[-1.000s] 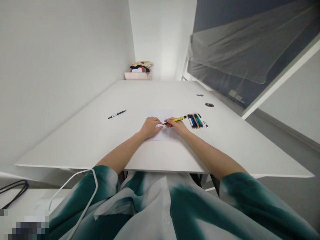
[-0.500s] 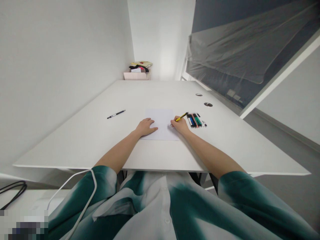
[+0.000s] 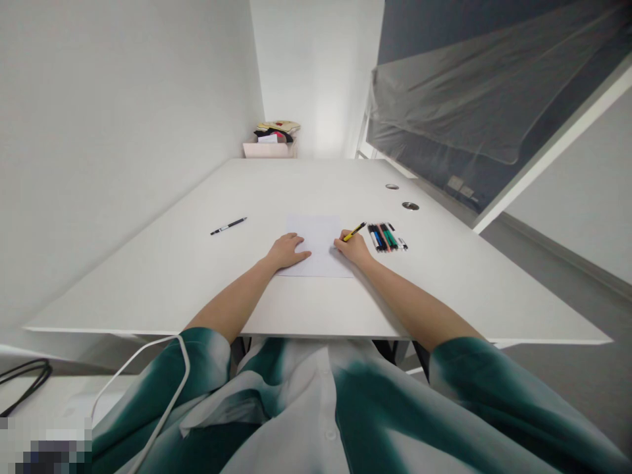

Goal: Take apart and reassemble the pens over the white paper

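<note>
A sheet of white paper lies on the white table in front of me. My left hand rests flat over its left edge, thumb and fingers spread apart. Over the sheet's right side, my right hand is closed round a yellow and black pen in a writing grip. The pen leans up to the right, and its tip is low at the paper; I cannot tell whether it touches. No marks can be made out on the sheet.
Several pens lie in a row right of my right hand, with small white and black pieces beside them. A black and white pen lies alone at left. Two round metal fittings sit in the tabletop. A pinkish box stands beyond the far edge.
My right hand has shifted slightly left with the yellow pen, whose upper end has moved away from the row of pens. My left hand has stayed in place on the paper.
</note>
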### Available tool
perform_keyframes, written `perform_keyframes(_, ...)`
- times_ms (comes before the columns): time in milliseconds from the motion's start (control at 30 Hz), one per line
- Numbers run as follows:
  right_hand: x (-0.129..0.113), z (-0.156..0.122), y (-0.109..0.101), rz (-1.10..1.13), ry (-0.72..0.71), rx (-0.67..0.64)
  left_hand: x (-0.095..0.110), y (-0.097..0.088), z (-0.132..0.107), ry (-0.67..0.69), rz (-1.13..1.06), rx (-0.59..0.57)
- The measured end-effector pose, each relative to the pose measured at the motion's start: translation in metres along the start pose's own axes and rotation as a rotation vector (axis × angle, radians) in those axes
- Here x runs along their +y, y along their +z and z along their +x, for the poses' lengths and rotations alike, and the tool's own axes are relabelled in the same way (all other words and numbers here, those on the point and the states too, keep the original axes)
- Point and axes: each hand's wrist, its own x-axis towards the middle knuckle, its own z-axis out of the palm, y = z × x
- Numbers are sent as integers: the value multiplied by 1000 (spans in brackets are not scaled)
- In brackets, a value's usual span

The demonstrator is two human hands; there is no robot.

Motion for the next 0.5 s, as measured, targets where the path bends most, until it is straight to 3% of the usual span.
perform_keyframes(500,5,2,0,-58,-10,82,-2,2,1,5,-15,14)
